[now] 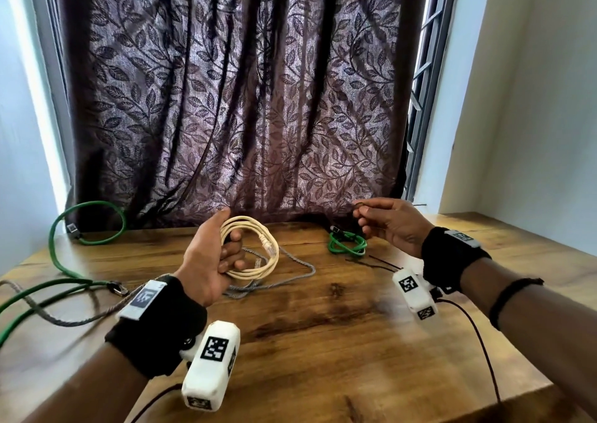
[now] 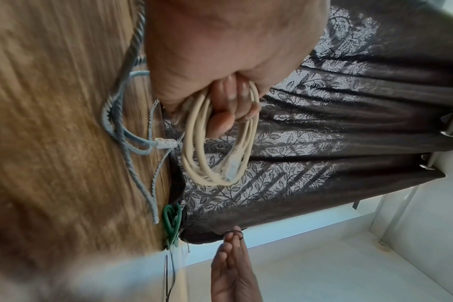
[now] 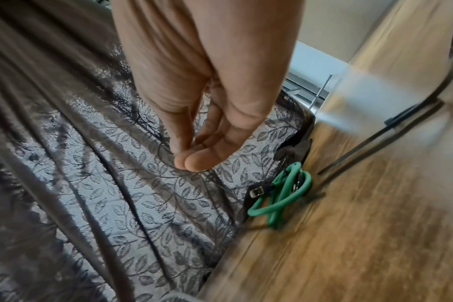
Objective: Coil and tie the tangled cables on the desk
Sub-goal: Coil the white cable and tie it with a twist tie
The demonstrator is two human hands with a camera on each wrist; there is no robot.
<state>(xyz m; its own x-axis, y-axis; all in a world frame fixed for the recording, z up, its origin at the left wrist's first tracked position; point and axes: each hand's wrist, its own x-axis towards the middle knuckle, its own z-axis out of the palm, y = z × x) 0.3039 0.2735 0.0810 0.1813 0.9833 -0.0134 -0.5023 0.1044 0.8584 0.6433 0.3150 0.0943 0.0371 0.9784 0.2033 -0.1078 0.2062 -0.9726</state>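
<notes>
My left hand (image 1: 223, 254) grips a coiled cream cable (image 1: 255, 248) above the wooden desk (image 1: 323, 325); its fingers curl through the loops, and a clear plug hangs inside the coil (image 2: 217, 155). My right hand (image 1: 378, 219) is raised at the right and pinches a small dark band (image 1: 358, 205) between thumb and fingertips; the left wrist view shows the dark band (image 2: 237, 234) as a ring at those fingertips. In the right wrist view the right hand (image 3: 192, 161) hides the band. A small tied green cable (image 1: 347, 245) lies behind, beside the curtain.
A grey braided cable (image 1: 290, 270) lies loose under the cream coil. A long green cable (image 1: 64, 248) loops over the desk's left side and off its edge. Thin black strips (image 1: 381, 262) lie near the right wrist. A dark leafy curtain (image 1: 242, 99) hangs behind the desk.
</notes>
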